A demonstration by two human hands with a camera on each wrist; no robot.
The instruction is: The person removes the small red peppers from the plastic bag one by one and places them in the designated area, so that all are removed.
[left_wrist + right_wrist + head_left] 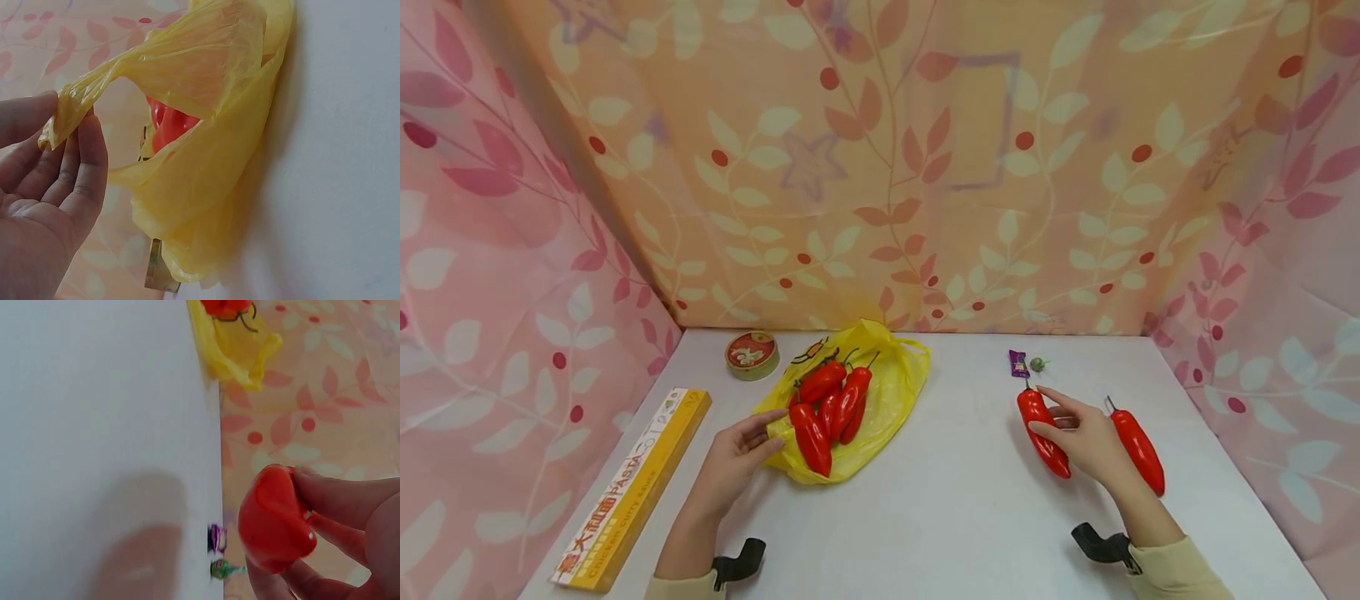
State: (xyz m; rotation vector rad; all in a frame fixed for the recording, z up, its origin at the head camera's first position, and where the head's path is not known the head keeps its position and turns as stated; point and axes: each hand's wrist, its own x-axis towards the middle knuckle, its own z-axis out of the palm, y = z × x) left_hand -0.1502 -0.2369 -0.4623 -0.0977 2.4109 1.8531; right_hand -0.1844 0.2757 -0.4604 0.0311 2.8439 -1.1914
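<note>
Fingers, right hand (1086,437): curled round a red pepper (1043,432); my thumb and fingertips (340,500) pinch its rounded end, and in the right wrist view it sits clear of the worktop (955,500).
Fingers, left hand (737,454): pinching the edge of the yellow bag (880,400) between thumb and fingertips (87,156); the left wrist view shows the thin plastic drawn out into a twisted strip from my grip.
Held pepper: long and glossy, its stem end pointing away from me, past my fingertips.
Bagged peppers (829,408): a cluster of red ones lying on the open bag, just beyond my left fingertips; the nearest almost touches them.
Loose pepper (1138,450): flat on the worktop just to the outer side of my right hand, roughly parallel to the one I hold.
Sweets: a purple wrapper (1018,363) and a small green one (1038,364) side by side, a little beyond my right fingertips.
Round tin (751,354): past the bag's far corner, beyond my left fingers.
Pasta box (636,487): long and yellow, lying to the outer side of my left wrist.
Backdrop: leaf-patterned cloth walls in pink and orange round three sides of the worktop.
</note>
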